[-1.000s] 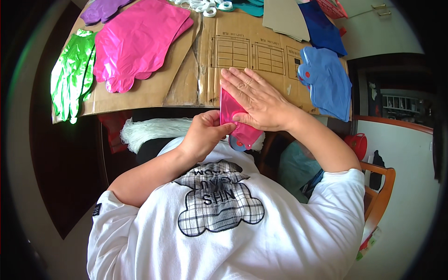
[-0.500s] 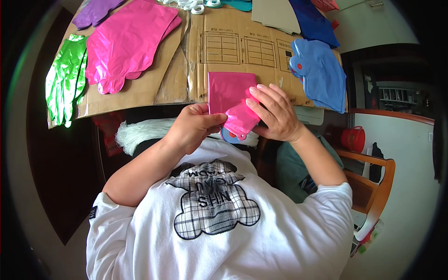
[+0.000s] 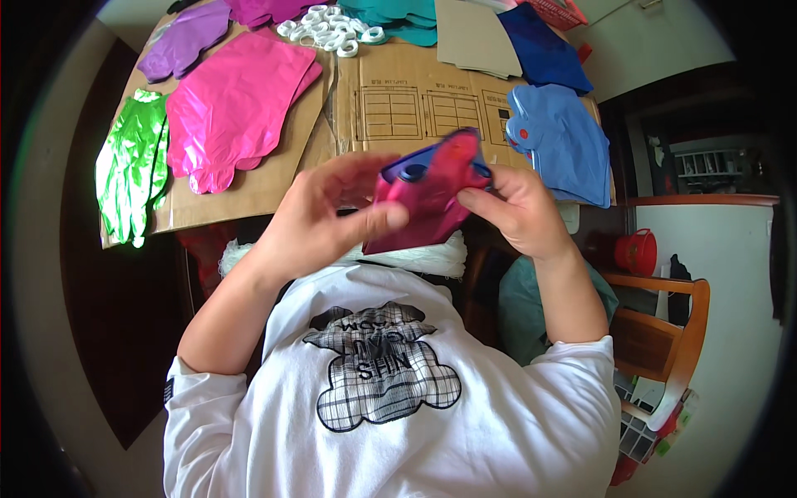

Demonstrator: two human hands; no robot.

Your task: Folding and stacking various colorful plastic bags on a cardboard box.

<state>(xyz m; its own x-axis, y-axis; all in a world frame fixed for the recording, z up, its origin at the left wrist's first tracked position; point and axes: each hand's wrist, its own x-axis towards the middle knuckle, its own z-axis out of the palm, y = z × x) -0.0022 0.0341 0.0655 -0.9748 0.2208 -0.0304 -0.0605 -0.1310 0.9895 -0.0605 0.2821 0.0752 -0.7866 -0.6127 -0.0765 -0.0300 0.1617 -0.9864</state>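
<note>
Between my hands, above the near edge of the cardboard, is a folded foil balloon (image 3: 415,224), pink with a dark blue part and dark round marks showing at its top. It is tilted and partly blurred. My left hand (image 3: 328,212) is at its left side, the thumb in front and the fingers partly hidden behind it. At its upper right corner, my right hand (image 3: 519,207) pinches the edge between thumb and fingers. Flat pink foil balloons (image 3: 237,104) lie to the left, beside shiny green ones (image 3: 133,166).
Cardboard (image 3: 386,66) covers the table. Light blue flat balloons (image 3: 564,141) lie at its right edge, with grey sheets (image 3: 477,37) and dark blue ones (image 3: 544,50) behind. White ribbon rolls (image 3: 328,29) sit at the back. A wooden chair (image 3: 664,332) stands to the right.
The balloon has been turned and lifted, so a dark blue part now shows at its top. My left thumb has come off its lower edge; my right hand has shifted to its upper corner.
</note>
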